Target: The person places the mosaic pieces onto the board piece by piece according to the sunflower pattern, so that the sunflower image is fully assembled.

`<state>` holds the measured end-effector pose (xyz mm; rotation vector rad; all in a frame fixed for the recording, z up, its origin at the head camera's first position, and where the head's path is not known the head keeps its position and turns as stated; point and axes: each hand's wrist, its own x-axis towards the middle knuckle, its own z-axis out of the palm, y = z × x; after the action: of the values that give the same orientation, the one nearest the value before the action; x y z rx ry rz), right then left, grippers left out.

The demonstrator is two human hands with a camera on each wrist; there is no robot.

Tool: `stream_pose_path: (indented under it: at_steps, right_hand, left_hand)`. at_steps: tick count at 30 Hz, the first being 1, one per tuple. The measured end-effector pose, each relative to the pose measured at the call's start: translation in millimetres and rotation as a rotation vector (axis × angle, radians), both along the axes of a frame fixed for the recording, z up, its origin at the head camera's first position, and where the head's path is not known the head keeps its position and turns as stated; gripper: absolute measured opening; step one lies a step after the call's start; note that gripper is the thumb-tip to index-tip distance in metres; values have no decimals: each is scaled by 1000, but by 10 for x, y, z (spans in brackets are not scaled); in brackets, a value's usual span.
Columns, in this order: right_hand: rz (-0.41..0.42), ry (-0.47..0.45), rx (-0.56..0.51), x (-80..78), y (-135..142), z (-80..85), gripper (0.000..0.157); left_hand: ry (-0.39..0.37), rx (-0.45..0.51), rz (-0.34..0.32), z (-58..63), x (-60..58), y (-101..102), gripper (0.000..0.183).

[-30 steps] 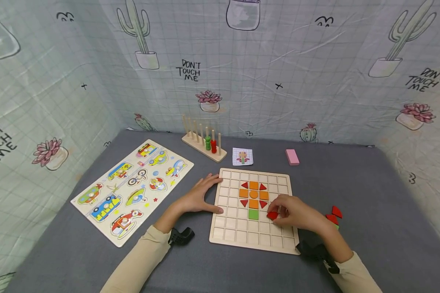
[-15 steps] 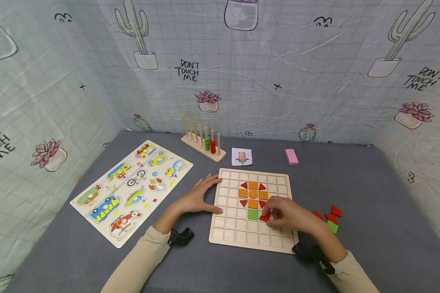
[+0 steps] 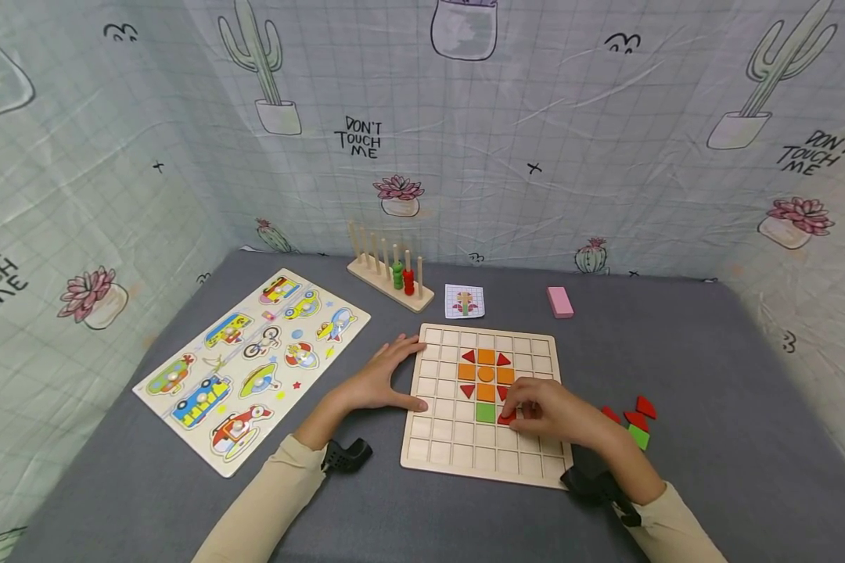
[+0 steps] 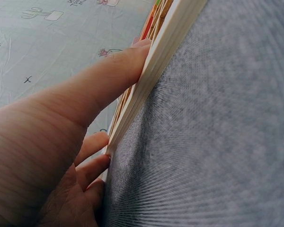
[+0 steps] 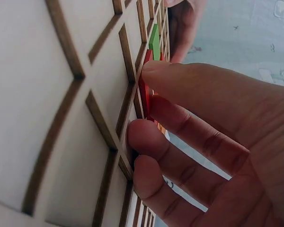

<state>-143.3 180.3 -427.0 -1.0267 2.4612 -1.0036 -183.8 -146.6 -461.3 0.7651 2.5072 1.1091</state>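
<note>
Left hand (image 3: 380,381) spread, I brace the board (image 3: 440,451) at its left edge, likely against sliding, right hand (image 3: 552,408) pinching a red piece (image 3: 505,419).

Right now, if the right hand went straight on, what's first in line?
Likely the green square tile, just past the flat red piece the right hand pinches; clearance is unclear.
</note>
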Motion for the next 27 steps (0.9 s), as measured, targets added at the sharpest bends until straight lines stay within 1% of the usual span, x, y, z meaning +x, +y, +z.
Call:
stream_pose_path:
  at_steps: [4, 9, 15, 19, 24, 27]
  right_hand:
    - [16, 3, -11, -7, 4, -9, 11]
    - [49, 32, -28, -18, 37, 1, 11]
    - [45, 12, -27, -45, 166, 72, 9]
    - [15, -10, 5, -84, 297, 125, 12]
    - [-46, -7, 37, -104, 466, 190, 15]
    - [-67, -31, 57, -107, 553, 214, 16]
  left_hand:
    - [-1, -4, 1, 4, 5, -3, 96]
    - [1, -3, 0, 0, 3, -3, 96]
    - [6, 0, 2, -21, -7, -1, 96]
    - [2, 0, 4, -16, -13, 5, 97]
    - [0, -2, 5, 1, -5, 7, 97]
    - [3, -1, 7, 0, -1, 4, 96]
